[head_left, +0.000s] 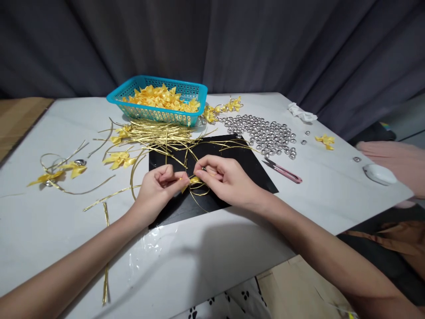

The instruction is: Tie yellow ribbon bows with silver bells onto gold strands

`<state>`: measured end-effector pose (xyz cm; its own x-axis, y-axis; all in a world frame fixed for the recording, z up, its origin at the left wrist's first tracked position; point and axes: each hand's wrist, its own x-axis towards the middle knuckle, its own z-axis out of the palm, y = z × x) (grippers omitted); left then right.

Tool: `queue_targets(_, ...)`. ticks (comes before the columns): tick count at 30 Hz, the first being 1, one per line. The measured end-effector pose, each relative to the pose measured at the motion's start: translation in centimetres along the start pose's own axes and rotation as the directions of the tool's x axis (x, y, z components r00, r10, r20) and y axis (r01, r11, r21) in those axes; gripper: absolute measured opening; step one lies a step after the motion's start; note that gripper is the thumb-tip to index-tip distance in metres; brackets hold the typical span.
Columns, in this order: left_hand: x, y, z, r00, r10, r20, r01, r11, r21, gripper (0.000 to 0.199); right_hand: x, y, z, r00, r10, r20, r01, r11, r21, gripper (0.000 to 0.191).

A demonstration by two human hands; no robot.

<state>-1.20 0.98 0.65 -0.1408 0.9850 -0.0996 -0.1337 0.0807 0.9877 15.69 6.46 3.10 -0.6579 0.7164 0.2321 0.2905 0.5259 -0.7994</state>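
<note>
"So, where is the small yellow ribbon piece (195, 180)?"

"Over the middle of the black mat (252, 177), between the left hand (161, 188) and the right hand (224, 179). The left thumb and forefinger are pinched together on one end of it. The right thumb and fingertips are nearly closed beside it, but I cannot tell whether they grip ribbon or wire"

"What could go wrong?"

"The ribbon is small and mostly hidden by fingertips. If one pinch loosens, I'd expect it to twist or slip, because so little of it is held. A gold wire loop (201, 192) hangs beneath it over the mat, and a careless pull could kink that"

"Anything nearby to worry about?"

"Yes, the gold wire bundle (162, 133) spreads across the mat's far left edge with loose ends sticking out, so the loop could snag there and drag strands along. Past the mat's far right edge lie the silver beads (265, 133), uncontained; a sweeping right forearm or sleeve might scatter them"

"And the pink-handled snips (285, 173)?"

"Just right of the mat, points towards it. A hand reaching blindly that way could get pricked, since the blades look slightly parted"
</note>
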Motion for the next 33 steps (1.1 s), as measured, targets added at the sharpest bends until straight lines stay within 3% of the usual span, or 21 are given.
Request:
queue_targets(5,0.3,0.0,-0.2,0.999,-0.010,-0.036,0.008,0.999,-0.042,0.050,-0.3,-0.4,-0.8,0.981,-0.066,0.185,0.099,0.980,-0.173,0.011)
queue_targets(10,0.3,0.0,-0.2,1.000,-0.007,-0.030,0.006,0.999,-0.040,0.049,-0.4,-0.9,-1.1,0.924,-0.057,0.378,0.184,0.933,-0.309,0.018)
queue_targets(14,0.3,0.0,-0.1,0.999,0.000,-0.054,-0.001,1.000,-0.018,0.048,-0.4,-0.9,-0.7,0.918,-0.012,0.396,0.172,0.912,-0.372,0.018)
queue_targets(20,0.2,-0.2,-0.1,0.999,0.021,-0.046,-0.021,1.000,0.008,0.049,-0.5,-0.7,-0.3,0.900,-0.008,0.437,0.171,0.927,-0.335,0.018)
queue_targets(23,0.1,-0.2,-0.1,0.999,0.029,-0.044,-0.029,1.000,0.007,0.049,-0.6,-0.4,-0.3,0.896,-0.066,0.438,0.201,0.942,-0.269,0.019)
queue_targets(25,0.0,-0.1,0.0,0.999,0.035,-0.034,-0.035,0.999,0.000,0.048,-0.6,-0.1,-0.3,0.917,-0.148,0.371,0.223,0.960,-0.168,0.015)
queue_targets(27,-0.1,0.0,0.0,0.999,0.039,-0.036,-0.040,0.999,-0.009,0.047,-0.3,0.1,-0.4,0.969,-0.167,0.184,0.173,0.985,-0.016,0.008)
queue_targets(29,-0.1,0.0,0.0,0.998,0.043,-0.053,-0.044,0.999,-0.010,0.047,0.0,0.3,-0.4,0.999,-0.006,-0.049,0.014,0.985,0.171,0.015)
queue_targets(30,-0.1,0.1,0.0,0.997,0.043,-0.061,-0.043,0.999,-0.007,0.047,0.2,0.4,-0.3,0.987,0.120,-0.109,-0.087,0.960,0.267,0.019)
queue_targets(31,-0.1,0.1,0.1,0.997,0.043,-0.064,-0.044,0.999,-0.004,0.047,0.4,0.4,-0.3,0.965,0.239,-0.107,-0.188,0.917,0.350,0.022)
queue_targets(33,-0.1,0.1,0.1,0.997,0.046,-0.054,-0.046,0.999,0.004,0.047,0.6,0.4,0.1,0.922,0.387,0.031,-0.357,0.813,0.461,0.025)
